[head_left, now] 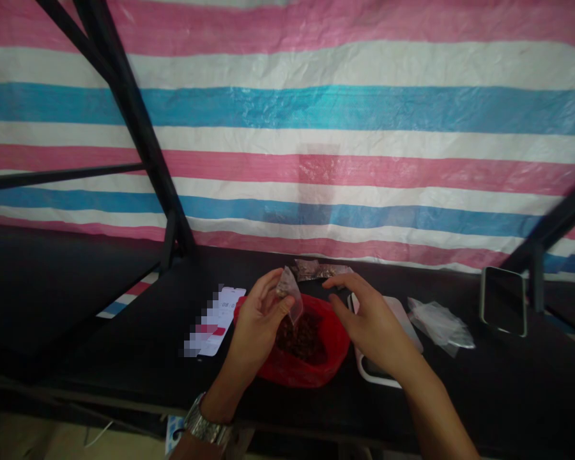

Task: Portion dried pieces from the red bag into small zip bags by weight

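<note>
On your left wrist, nearest you, sits a metal-banded watch (208, 420). Beyond it, on the black desk (144, 370), a red bag (316, 377) lies open around dark bits (306, 338). Above it, your left hand (263, 313) pinches a small see-through bag (294, 303); your right hand (371, 319) grasps nothing, its fingers parted, partly covering what looks like a scale (402, 316). Best work above the red bag, so anything spilled drops inside, and pinch lightly, since thin film likely crumples; you cannot tell whether its mouth is open. Leftward, a lit phone (227, 319) reads "08:0", the rest pixelated. Rightward lie loose plastic bags (441, 326), then a framed device (503, 300), no brand legible. Behind the red bag rest filled packets (309, 270), unlabelled as far as shows, before a striped sheet (364, 108).
</note>
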Available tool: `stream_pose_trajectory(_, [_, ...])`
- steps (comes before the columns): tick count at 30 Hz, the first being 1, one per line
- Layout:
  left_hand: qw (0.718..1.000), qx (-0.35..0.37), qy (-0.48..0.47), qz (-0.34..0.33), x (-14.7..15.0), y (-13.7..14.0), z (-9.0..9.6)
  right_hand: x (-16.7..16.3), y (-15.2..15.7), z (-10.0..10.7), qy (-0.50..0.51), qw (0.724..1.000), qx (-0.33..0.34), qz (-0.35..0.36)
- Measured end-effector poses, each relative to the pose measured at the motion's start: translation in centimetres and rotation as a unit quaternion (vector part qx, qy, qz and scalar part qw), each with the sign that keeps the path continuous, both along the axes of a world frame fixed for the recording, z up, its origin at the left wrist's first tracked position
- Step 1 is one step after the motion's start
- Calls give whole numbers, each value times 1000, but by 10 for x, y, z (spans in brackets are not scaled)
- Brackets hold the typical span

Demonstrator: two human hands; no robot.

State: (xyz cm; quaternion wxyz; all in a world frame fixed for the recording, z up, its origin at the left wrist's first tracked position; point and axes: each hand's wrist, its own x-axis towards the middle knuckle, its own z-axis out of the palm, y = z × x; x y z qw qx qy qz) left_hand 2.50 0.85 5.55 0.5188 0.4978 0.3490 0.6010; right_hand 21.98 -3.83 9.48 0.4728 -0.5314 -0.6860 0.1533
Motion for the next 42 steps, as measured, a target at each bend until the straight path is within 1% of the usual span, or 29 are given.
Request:
stream_pose_trajectory(5, [999,19,43,-12,-3,-1,-4,1,0,4,3,1000,17,5])
stream_pose_trajectory(10, [999,14,34,-28,-5,-7,-2,-6,0,9,10,1000,16,25])
stream_pose_trajectory(15, [999,25,12,-47,-10,-13,3,-11,3,5,3,999,23,41])
stream_pose_trajectory(21, [995,-8,35,-96,-14,-16,8,-16,3,3,4,999,-6,54])
stream_pose_trajectory(26, [992,-9,32,-125,-14,-16,2,-26,4,6,3,996,-48,75])
stream_pose_trajectory(29, [992,-6,42,-118,-13,-17,-3,-30,6,7,-7,995,-74,63])
stream_pose_trajectory(31, [993,-6,57,-99,-11,-18,-4,-31,6,8,0,995,-87,50])
stream_pose_trajectory(33, [994,-6,70,-82,-9,-20,-3,-31,6,8,28,993,-97,57])
stream_pose_trajectory(36, [994,-14,63,-82,-4,-24,-1,-23,6,12,93,988,-101,74])
stream_pose_trajectory(38, [996,-16,32,-80,0,-26,2,-6,6,17,126,987,-84,52])
stream_pose_trajectory(39, [997,-11,16,-71,2,-26,3,7,6,18,136,988,-69,21])
stream_pose_trajectory(40, [998,-5,4,-58,3,-26,4,24,5,19,141,988,-51,-25])
stream_pose_trajectory(41, [999,3,-2,-43,3,-26,5,43,4,18,147,985,-30,-89])
stream_pose_trajectory(42, [1000,9,-1,-26,2,-25,6,64,3,16,145,974,-18,-174])
